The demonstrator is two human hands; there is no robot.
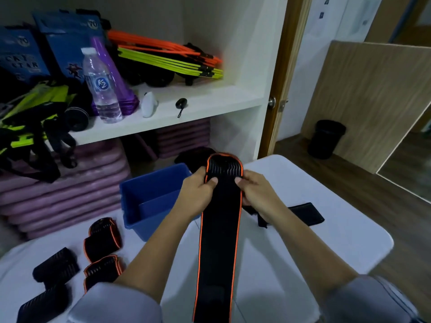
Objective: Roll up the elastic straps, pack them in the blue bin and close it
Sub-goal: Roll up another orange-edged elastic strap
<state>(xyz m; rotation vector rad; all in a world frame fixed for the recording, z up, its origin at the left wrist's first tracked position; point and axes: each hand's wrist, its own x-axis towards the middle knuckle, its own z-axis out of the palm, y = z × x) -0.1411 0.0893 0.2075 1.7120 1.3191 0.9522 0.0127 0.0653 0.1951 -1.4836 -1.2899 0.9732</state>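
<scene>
A long black elastic strap with orange edges (218, 241) runs from near my body up over the white table (326, 217). Its far end is folded over. My left hand (198, 194) grips the strap's left edge near that fold, thumb on top. My right hand (258, 194) grips the right edge the same way. The blue bin (149, 197) stands open just left of my left hand, with what looks like a blue panel inside. Several rolled straps (102, 238) lie at the table's front left. A flat black strap (305, 214) lies to the right, behind my right wrist.
White shelves (186, 113) behind the table hold a water bottle (100, 87), purple cones, orange and yellow hurdles and neon vests. Purple mats are stacked underneath. A black waste bin (326, 138) stands on the wooden floor at right, beside a door.
</scene>
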